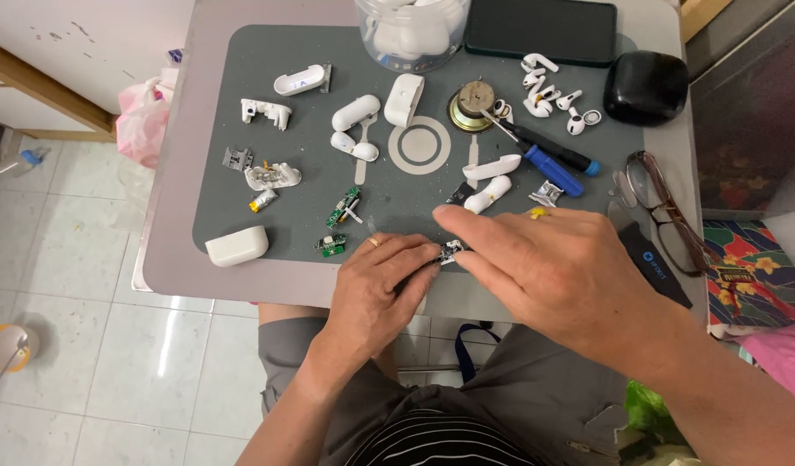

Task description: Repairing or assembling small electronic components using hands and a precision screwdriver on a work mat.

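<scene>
Head view is showing both hands meeting at the near edge of the grey mat (242, 185) on the counter (169, 259): the left hand (382, 289) is pinching a small circuit piece (450, 252) between curled fingers, while the right hand (557, 267) is lying flat, fingers stretched over it, its grip hidden. Much is already lying apart: opened white case shells (356, 112), green circuit boards (333, 246), loose earbuds (553, 91) and a blue screwdriver (553, 168); the piece looks, by my judgement, mid-handling, with nothing reassembled yet.
</scene>
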